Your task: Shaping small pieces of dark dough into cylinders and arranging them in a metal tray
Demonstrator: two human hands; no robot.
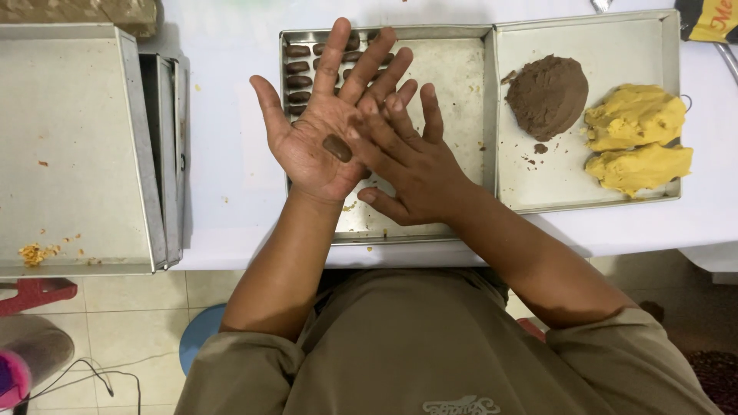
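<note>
At the left edge of the white table [231, 192], a stack of flat grey metal trays [77, 154] lies with yellow crumbs near its front left corner. To its right, over the left side of a shallow square steel baking tray [453, 77], the person's left hand [319, 127] is held open, palm up, fingers spread and pointing toward the far edge of the table. On that palm lies a small dark brown oblong piece of dough [337, 147], smooth and matt, shaped like a short rounded log and set at a slant across the heel of the palm. The hand does not close on it; the piece simply rests there. The right hand [407, 157] lies open and flat too, palm down, its fingertips [369, 107] laid across the left hand's fingers just beside the piece, clasping nothing. Behind the hands, in the tray's far left corner, rows of shaped dark brown dough pieces [298, 81] of the same form lie side by side. Further right, a second steel tray [584, 184] carries a rounded mound of dark brown dough [547, 96] and, at its right edge, two lumps of yellow dough [636, 138].
</note>
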